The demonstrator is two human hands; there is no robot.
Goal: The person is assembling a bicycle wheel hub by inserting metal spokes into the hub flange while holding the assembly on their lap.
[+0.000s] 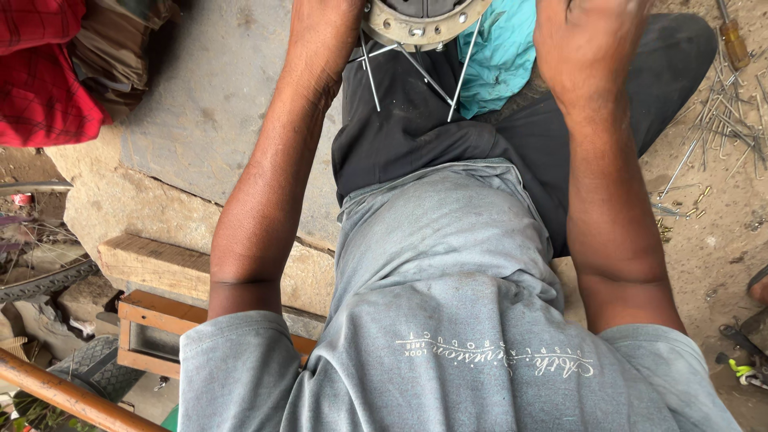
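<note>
Left hand (pixel 324 32) at hub (pixel 424 24) flange, top centre on lap; fingers cropped, grip cannot tell. Spokes (pixel 416 76) dangle loose beneath, could slip out if hub tilts. Right hand (pixel 588 40) beside hub, fingers curled, holding nothing visible.

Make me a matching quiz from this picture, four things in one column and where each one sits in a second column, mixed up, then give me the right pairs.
Things:
1. metal hub with spokes
2. screwdriver
3. red checked cloth
4. loose spokes

Places:
A. top left corner, beside the stone slab
B. scattered on the dirt on the right side
C. top centre, between the left hand and the right hand
D. top right corner, above the scattered metal rods

Pairs: 1-C, 2-D, 3-A, 4-B
</note>
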